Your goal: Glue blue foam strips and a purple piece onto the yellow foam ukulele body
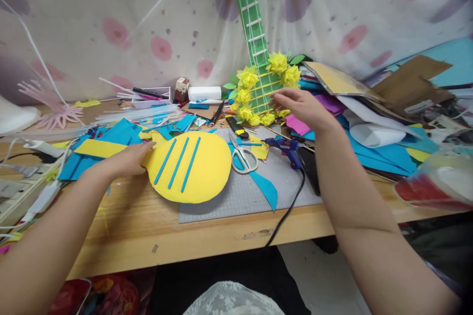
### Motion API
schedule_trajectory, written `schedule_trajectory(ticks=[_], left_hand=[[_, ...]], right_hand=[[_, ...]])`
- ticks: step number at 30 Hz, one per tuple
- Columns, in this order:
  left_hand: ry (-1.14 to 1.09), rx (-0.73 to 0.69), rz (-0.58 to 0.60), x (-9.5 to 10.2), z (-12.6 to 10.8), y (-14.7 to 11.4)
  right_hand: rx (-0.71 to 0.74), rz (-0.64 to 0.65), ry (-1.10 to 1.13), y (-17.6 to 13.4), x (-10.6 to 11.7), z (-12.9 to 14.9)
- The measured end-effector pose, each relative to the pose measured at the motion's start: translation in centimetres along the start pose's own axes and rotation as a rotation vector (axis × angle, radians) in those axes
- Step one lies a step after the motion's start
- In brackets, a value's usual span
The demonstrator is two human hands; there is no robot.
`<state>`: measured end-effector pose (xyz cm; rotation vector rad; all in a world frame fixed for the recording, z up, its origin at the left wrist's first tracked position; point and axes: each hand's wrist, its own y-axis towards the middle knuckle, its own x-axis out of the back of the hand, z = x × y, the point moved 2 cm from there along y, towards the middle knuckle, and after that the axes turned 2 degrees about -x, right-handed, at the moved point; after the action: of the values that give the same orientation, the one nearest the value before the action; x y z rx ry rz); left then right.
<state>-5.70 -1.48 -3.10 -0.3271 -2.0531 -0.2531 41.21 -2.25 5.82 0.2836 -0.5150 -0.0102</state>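
Note:
A yellow guitar-shaped cutout [212, 167] with three blue strips on its face lies partly over the grey cutting mat [221, 210]. My left hand [129, 160] grips it where the neck meets the body. Fingers loosely bent and partly apart, my right hand [295, 101] is raised in front of a green paper guitar [254, 29] with white strings and yellow flowers; I cannot tell whether it touches it. Below that hand lies a blue glue gun [288, 147]. Scissors [244, 157] with pale handles rest beside the yellow cutout, over a blue paper scrap [266, 189].
Stacked coloured paper [377, 150] and brown cardboard [410, 83] crowd the right. A plastic cup [436, 182] stands at the right edge. A power strip [25, 197] with plugs sits at the left. The glue gun's black cord [290, 206] hangs over the front edge.

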Motion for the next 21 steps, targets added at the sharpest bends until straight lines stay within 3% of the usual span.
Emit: schedule_trajectory(ticks=[3, 6, 10, 15, 21], left_hand=[[0.080, 0.043, 0.033, 0.6, -0.7, 0.8], [0.149, 0.083, 0.046, 1.4, -1.6, 1.4], [0.269, 0.090, 0.144, 1.6, -3.0, 1.4], [0.529, 0.107, 0.304, 0.8, -4.6, 0.8], [0.621, 0.167, 0.354, 0.3, -5.3, 1.0]], right_hand=[[-0.139, 0.022, -0.072, -3.0, 4.0, -3.1], [-0.177, 0.129, -0.097, -5.7, 4.9, -6.4], [-0.227, 0.132, -0.238, -8.3, 2.9, -8.9], [-0.370, 0.134, -0.354, -10.0, -0.5, -9.0], [-0.455, 0.152, -0.577, -9.9, -0.9, -8.0]])
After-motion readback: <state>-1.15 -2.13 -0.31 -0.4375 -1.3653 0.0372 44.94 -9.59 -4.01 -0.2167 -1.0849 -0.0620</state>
